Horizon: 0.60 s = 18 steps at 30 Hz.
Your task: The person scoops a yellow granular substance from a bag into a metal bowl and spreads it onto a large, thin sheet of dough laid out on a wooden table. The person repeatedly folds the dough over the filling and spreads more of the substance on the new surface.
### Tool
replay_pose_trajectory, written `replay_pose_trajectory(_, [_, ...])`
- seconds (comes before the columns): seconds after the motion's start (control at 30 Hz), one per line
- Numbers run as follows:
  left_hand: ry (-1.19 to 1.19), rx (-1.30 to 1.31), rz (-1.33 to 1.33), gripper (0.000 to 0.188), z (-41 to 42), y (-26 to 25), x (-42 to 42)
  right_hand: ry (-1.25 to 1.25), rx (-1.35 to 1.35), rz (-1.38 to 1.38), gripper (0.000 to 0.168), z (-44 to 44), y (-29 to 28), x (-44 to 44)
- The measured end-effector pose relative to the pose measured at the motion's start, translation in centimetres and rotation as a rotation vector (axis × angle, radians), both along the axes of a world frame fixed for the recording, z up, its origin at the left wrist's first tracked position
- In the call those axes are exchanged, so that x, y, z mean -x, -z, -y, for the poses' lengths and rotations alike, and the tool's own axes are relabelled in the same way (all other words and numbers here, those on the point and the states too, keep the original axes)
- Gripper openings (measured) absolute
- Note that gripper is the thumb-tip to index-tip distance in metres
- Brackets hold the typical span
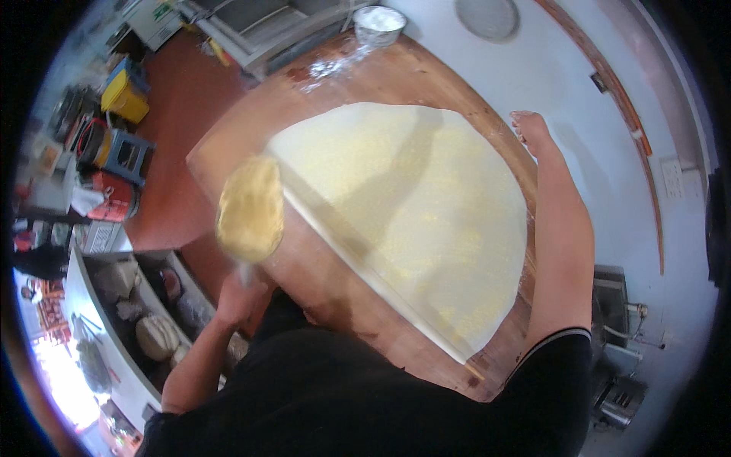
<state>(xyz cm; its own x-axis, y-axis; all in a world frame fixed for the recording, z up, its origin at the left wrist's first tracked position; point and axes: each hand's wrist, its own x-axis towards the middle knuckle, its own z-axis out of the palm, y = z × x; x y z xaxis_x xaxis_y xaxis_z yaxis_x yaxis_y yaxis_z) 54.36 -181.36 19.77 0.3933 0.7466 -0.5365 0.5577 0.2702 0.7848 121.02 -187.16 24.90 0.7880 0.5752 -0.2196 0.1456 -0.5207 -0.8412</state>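
Observation:
A large thin sheet of dough (422, 200) lies on the wooden worktop (228, 143), with yellow patches over its surface. Its straight near edge is wrapped around a thin wooden rolling pin (475, 372), whose tip sticks out at the lower right. My left hand (243, 297) grips the handle of a round ladle or strainer (251, 209), blurred and yellow inside, held up by the dough's left corner. My right hand (528, 131) is raised beyond the dough's right edge with curled, floury fingers; whether they hold anything is hidden.
A bowl of white flour (380, 25) stands at the worktop's far corner, near spilled flour (331, 68). A white wall runs along the right side. At left are a yellow bin (125, 97), a blue stool (127, 155) and an open compartment unit (154, 337) holding bagged items.

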Motion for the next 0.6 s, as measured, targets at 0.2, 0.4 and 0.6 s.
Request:
replay_pose_trajectory(0.2, [-0.020,-0.070,0.001,0.020,-5.8,0.3,3.3,-0.368,-0.022,-0.201,0.031,-12.9,0.7,16.6])
replay_pose_trajectory(0.4, [-0.068,-0.038,-0.023,0.015,-11.6,0.7,6.2,-0.544,0.058,-0.200,0.026,-23.6,5.8,29.4])
replay_pose_trajectory(0.6, [-0.089,-0.059,-0.055,0.014,-15.1,1.5,11.0,-0.681,0.196,-0.114,0.018,-28.3,9.2,34.2])
